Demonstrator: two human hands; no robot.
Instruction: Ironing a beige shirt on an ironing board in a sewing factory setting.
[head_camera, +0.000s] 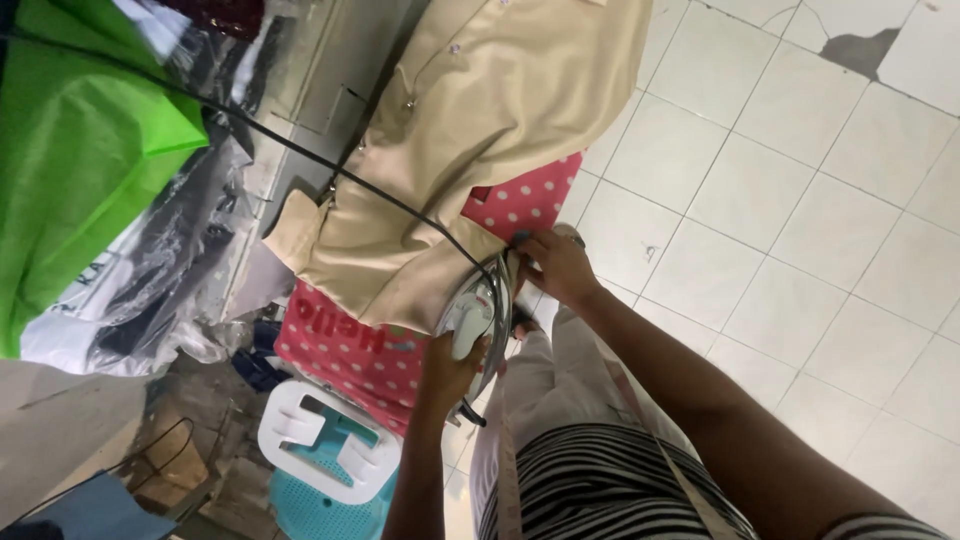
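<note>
Left hand grips iron; right hand pinches shirt edge.
Fingers seemingly just beside soleplate: burn risk.

White square floor tiles with dark grout fill the room from twelve to five o'clock, one cracked tile near one o'clock, while a white and teal plastic stool stands at seven and a green bag hangs at ten
</note>
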